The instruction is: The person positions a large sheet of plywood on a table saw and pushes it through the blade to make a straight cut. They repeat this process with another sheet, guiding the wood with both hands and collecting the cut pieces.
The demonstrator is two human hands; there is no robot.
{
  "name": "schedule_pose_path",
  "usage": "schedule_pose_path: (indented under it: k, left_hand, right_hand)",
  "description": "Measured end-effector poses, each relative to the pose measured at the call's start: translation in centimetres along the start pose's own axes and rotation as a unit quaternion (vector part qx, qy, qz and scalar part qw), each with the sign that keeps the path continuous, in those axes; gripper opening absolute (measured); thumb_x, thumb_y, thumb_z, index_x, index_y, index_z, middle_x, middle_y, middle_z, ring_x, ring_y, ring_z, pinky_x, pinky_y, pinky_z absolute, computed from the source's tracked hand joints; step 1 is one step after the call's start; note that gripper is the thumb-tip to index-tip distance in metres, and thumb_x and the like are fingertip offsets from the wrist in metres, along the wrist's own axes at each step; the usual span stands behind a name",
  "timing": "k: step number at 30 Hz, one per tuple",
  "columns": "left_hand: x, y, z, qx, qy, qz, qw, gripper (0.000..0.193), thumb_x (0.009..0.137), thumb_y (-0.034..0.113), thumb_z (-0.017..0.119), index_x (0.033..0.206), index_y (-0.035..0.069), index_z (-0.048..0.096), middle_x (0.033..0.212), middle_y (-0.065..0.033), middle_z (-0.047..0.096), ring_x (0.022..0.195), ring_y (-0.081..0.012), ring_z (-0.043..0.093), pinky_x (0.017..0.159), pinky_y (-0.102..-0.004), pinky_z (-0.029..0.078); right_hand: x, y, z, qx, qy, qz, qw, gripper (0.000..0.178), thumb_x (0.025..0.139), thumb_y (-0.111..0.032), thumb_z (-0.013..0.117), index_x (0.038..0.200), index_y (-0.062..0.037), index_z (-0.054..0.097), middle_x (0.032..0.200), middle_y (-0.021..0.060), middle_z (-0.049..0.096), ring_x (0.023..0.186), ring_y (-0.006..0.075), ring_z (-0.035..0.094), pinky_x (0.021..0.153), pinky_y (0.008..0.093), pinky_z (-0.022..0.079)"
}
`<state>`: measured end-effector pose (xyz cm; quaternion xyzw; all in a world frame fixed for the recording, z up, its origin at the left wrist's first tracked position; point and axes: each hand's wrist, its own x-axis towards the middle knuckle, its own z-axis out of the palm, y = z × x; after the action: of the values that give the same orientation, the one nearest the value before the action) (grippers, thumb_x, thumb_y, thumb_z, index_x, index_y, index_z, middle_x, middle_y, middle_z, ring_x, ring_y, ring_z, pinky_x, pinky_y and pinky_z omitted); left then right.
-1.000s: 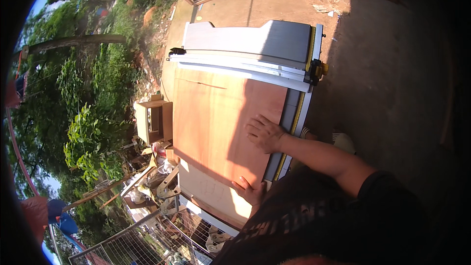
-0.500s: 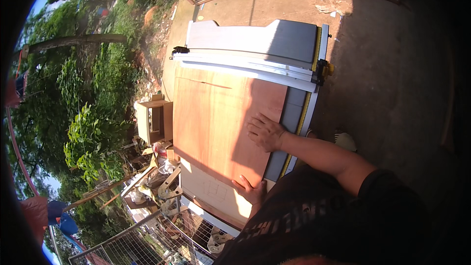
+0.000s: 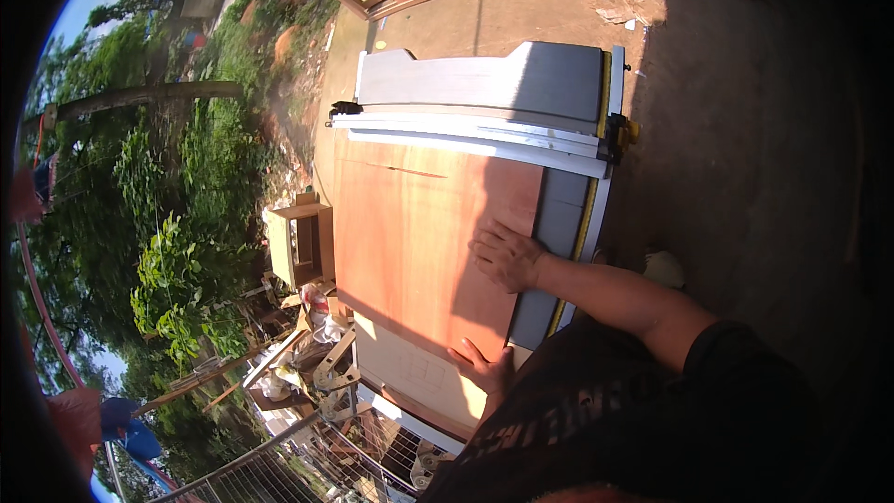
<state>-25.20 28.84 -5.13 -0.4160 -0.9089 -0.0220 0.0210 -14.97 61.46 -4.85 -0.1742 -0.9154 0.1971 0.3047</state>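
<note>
One broad, flat panel of reddish wood (image 3: 400,233) is found lying on the grey table (image 3: 557,210), its far edge set close along the metal fence (image 3: 475,128); whether contact is made there cannot be told. The right hand (image 3: 507,256) is laid palm down on the panel near its right edge, fingers slightly parted, with nothing gripped. The left hand (image 3: 486,371) is placed at the near edge, thumb and fingers spread, the fingers rested on the face; no closed grip is seen.

The panel is judged stiff and fairly light for its breadth, though unwieldy. Little purchase is likely offered by the smooth face; hold is best taken at opposite edges. A dark, narrow mark (image 3: 414,171) is noted near the fence; a split cannot be ruled out.

Movement away is barred by the fence, which is fitted with a black-and-yellow clamp (image 3: 622,137). A pale wooden surface (image 3: 410,360) is exposed at the near side. To the left, an open wooden box (image 3: 303,244), heaped offcuts (image 3: 284,354) and wire mesh (image 3: 270,477) are observed.
</note>
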Motion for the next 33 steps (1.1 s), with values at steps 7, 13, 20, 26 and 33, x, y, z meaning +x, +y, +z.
schedule_pose_path:
  k: [7, 13, 20, 26, 33]
  left_hand:
    - [0.8, -0.2, -0.1, -0.01, 0.019, 0.01, 1.0, 0.114, 0.075, 0.083, 0.059, 0.148, -0.003, 0.045, 0.156, -0.0402, 0.021, 0.141, -0.0572, 0.03, 0.113, -0.0633, 0.03]
    - [1.8, -0.7, -0.2, 0.006, 0.047, 0.044, 0.998, 0.105, 0.079, 0.077, 0.061, 0.146, -0.003, 0.048, 0.154, -0.0401, 0.025, 0.141, -0.0559, 0.031, 0.113, -0.0622, 0.03]
    - [3.2, -1.1, -0.9, -0.042, -0.006, 0.006, 0.999, 0.115, 0.075, 0.08, 0.063, 0.15, -0.006, 0.041, 0.159, -0.0389, 0.016, 0.142, -0.0578, 0.024, 0.113, -0.0653, 0.026]
    - [3.8, -1.7, -1.2, -0.002, -0.02, 0.017, 1.0, 0.11, 0.078, 0.074, 0.066, 0.151, -0.004, 0.04, 0.158, -0.0397, 0.015, 0.142, -0.0577, 0.025, 0.113, -0.0651, 0.026]
    - [4.7, -2.2, -1.2, -0.043, -0.009, 0.028, 0.999, 0.108, 0.078, 0.067, 0.071, 0.151, -0.005, 0.039, 0.158, -0.0404, 0.014, 0.143, -0.0575, 0.024, 0.115, -0.0632, 0.024]
  right_hand:
    - [0.9, 0.0, 0.7, 0.006, -0.01, -0.006, 1.0, 0.036, 0.076, -0.032, 0.063, 0.099, -0.0052, 0.073, 0.124, 0.0114, 0.062, 0.128, 0.0301, 0.05, 0.117, 0.0486, 0.03]
    - [1.9, 0.0, 1.1, -0.001, -0.03, -0.005, 1.0, 0.034, 0.078, -0.034, 0.063, 0.099, -0.0083, 0.074, 0.124, 0.0104, 0.062, 0.128, 0.0288, 0.051, 0.117, 0.0494, 0.029]
    - [2.6, 0.1, 2.3, -0.009, -0.044, -0.014, 0.999, 0.031, 0.08, -0.035, 0.063, 0.097, -0.0124, 0.074, 0.122, 0.0076, 0.062, 0.129, 0.0274, 0.049, 0.117, 0.0493, 0.028]
    - [3.4, 0.1, 3.1, -0.004, -0.034, -0.012, 0.999, 0.029, 0.082, -0.036, 0.061, 0.096, -0.0132, 0.074, 0.122, 0.0073, 0.061, 0.13, 0.0276, 0.047, 0.118, 0.0496, 0.028]
    - [4.0, -0.1, 4.2, 0.005, -0.033, -0.012, 0.999, 0.033, 0.084, -0.035, 0.062, 0.103, -0.0109, 0.074, 0.127, 0.0091, 0.063, 0.131, 0.0277, 0.05, 0.118, 0.0492, 0.03]
